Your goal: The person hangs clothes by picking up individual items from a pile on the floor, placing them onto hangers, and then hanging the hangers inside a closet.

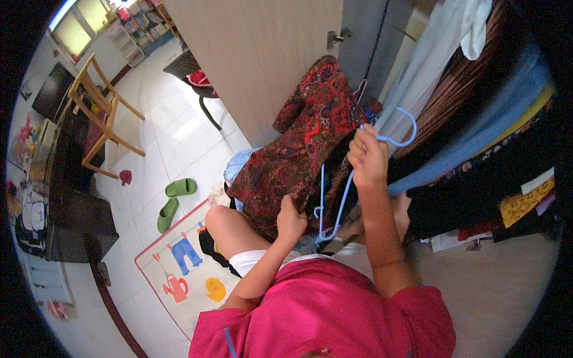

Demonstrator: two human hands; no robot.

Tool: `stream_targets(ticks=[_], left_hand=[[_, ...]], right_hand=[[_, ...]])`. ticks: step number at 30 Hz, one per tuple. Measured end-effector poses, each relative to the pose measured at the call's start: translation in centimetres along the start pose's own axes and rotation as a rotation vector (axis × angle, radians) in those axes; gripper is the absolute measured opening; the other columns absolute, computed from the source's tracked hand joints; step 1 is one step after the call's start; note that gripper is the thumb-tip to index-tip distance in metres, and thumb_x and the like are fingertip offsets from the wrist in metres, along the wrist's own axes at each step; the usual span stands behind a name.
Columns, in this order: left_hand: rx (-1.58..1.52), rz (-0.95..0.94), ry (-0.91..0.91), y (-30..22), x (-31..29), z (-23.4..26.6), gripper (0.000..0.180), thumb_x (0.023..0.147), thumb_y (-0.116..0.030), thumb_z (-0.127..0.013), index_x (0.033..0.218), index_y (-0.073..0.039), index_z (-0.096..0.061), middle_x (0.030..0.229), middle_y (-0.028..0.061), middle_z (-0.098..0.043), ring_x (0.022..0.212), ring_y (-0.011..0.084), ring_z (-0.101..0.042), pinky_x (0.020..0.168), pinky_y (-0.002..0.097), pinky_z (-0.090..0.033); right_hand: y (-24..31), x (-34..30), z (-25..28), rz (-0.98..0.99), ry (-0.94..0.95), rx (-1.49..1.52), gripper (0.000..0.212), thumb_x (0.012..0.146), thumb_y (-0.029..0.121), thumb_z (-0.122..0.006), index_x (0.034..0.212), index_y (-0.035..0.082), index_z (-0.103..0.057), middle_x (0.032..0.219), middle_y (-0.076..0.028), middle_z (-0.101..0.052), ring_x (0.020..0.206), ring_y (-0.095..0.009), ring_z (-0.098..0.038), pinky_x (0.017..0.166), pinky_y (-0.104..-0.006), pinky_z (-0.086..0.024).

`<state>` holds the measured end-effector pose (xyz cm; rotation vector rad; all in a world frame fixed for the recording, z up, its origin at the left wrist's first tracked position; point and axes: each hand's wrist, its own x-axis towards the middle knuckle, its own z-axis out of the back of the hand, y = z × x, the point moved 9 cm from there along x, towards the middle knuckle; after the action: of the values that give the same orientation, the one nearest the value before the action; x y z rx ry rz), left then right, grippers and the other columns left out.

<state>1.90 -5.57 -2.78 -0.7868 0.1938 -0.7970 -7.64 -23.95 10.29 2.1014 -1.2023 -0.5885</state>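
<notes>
A dark red patterned garment (pixel 298 149) with a sleeve spreads in front of me, against the wardrobe door. My left hand (pixel 291 219) is closed on its near edge. My right hand (pixel 368 156) grips a light blue clothes hanger (pixel 323 191) near its neck, the hook pointing right and one arm hanging down beside the garment. The hanger lies along the garment's right side; whether it is inside the cloth there I cannot tell. Light blue fabric (pixel 240 162) shows behind the garment's left edge.
Clothes hang in the wardrobe at right, among them a blue garment (pixel 477 143) and a white one (pixel 441 48). The wardrobe door (pixel 256 53) stands open ahead. Green slippers (pixel 181 188), a printed mat (pixel 197 262) and a wooden chair (pixel 107 119) are to the left.
</notes>
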Motion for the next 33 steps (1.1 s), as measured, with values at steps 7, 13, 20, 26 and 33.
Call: stream_targets(ticks=[7,13,20,26,33], left_hand=[[-0.136,0.019,0.323,-3.3,-1.9,-1.6,0.037,0.068,-0.001,-0.050,0.102,-0.006,-0.035,0.073,0.0273,-0.054,0.069,0.0459,-0.053,0.063,0.0504,-0.042],[-0.078,-0.050,0.443,-2.6,-3.4,-3.5,0.048,0.066,-0.002,-0.056,0.106,-0.002,-0.030,0.080,0.0278,-0.055,0.074,0.0451,-0.054,0.063,0.0507,-0.042],[-0.518,0.200,0.427,-4.0,-3.0,-2.4,0.054,0.066,0.006,-0.053,0.114,-0.005,-0.033,0.066,0.0091,-0.045,0.056,0.0221,-0.051,0.052,0.0344,-0.049],[-0.268,-0.227,0.001,-4.7,3.3,6.1,0.046,0.071,0.002,-0.059,0.114,-0.005,-0.043,0.092,0.0143,-0.049,0.090,0.0231,-0.053,0.073,0.0328,-0.046],[0.012,-0.681,-0.283,-11.5,11.3,17.1,0.070,0.062,-0.021,-0.074,0.123,-0.008,-0.041,0.119,0.0195,-0.044,0.107,0.0364,-0.042,0.093,0.0422,-0.033]], right_hand=[[-2.0,1.5,1.1,0.142,-0.115,-0.183,0.033,0.083,0.005,-0.047,0.060,0.015,-0.026,0.052,0.007,-0.021,0.039,-0.003,-0.019,0.035,-0.0215,-0.015],[-1.8,1.7,2.7,0.175,-0.186,-0.164,0.033,0.082,0.006,-0.049,0.061,0.017,-0.025,0.052,0.007,-0.023,0.039,-0.003,-0.020,0.034,-0.0226,-0.016],[-3.7,-0.6,3.4,0.637,-0.112,-1.065,0.011,0.080,0.011,-0.054,0.079,-0.001,-0.053,0.063,-0.004,-0.056,0.057,-0.021,-0.054,0.054,-0.0317,-0.042],[-7.4,-3.1,5.0,0.226,0.280,-1.139,0.028,0.080,0.014,-0.057,0.105,0.001,-0.057,0.092,-0.014,-0.063,0.081,-0.019,-0.060,0.070,-0.0294,-0.046],[7.8,-6.3,-4.2,0.058,0.395,-1.157,0.023,0.081,0.019,-0.059,0.096,0.002,-0.063,0.085,-0.006,-0.064,0.079,-0.012,-0.058,0.068,-0.0246,-0.047]])
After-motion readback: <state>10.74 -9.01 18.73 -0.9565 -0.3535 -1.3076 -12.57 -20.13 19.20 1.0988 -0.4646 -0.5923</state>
